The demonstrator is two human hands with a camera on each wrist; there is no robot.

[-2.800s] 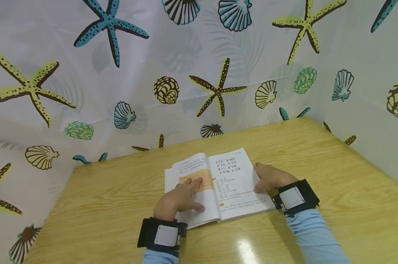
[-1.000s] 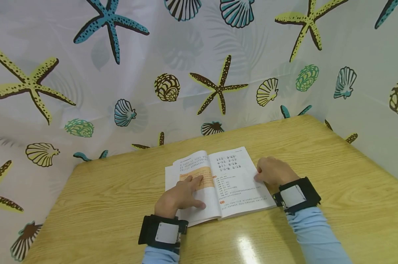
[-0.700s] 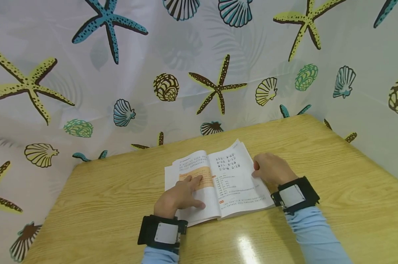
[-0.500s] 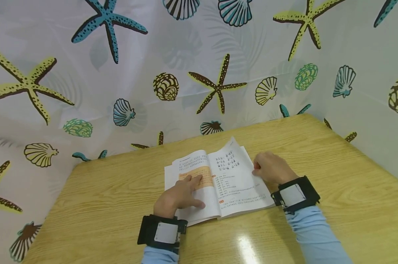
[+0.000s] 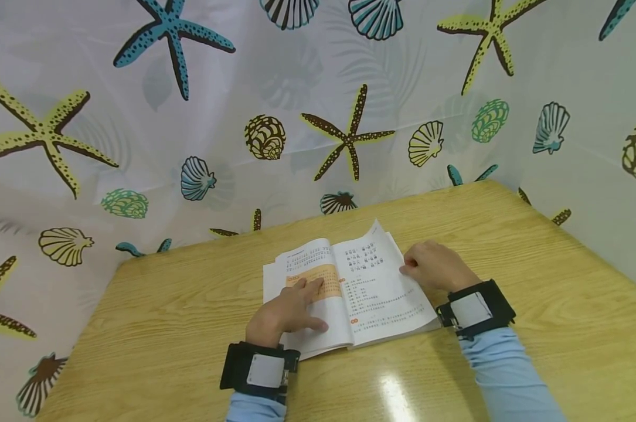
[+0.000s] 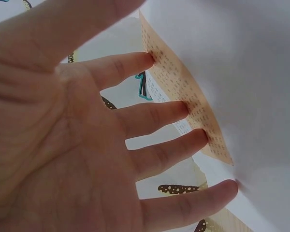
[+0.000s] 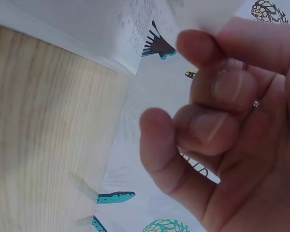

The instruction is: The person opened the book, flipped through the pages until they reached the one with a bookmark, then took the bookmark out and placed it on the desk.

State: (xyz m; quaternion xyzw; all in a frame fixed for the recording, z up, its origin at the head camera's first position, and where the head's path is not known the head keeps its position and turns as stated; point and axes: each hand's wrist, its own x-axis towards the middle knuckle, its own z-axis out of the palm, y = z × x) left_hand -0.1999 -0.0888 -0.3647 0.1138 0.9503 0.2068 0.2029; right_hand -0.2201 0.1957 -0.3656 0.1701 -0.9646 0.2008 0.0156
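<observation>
An open book (image 5: 373, 299) with printed text lies on the wooden table. My left hand (image 5: 288, 310) rests on its left page (image 5: 312, 258), fingers spread over the orange text box (image 6: 183, 92). The left wrist view shows those fingertips touching the paper. At the outer edge of the right page (image 5: 362, 258) is my right hand (image 5: 436, 266). In the right wrist view its thumb and index finger (image 7: 198, 47) pinch the page edge, while the other fingers curl below. The top corner of that page bends up from the pages under it.
The wooden table (image 5: 180, 305) extends on both sides of the book. Behind it and at the right hangs a white curtain (image 5: 286, 70) printed with starfish and shells. Both wrists wear black straps (image 5: 259, 372), below which are light blue sleeves (image 5: 513, 375).
My right hand, earlier with fingers laid along the page's edge, has curled and now pinches it. The right page's top corner has lifted. My left hand stays in place on the left page.
</observation>
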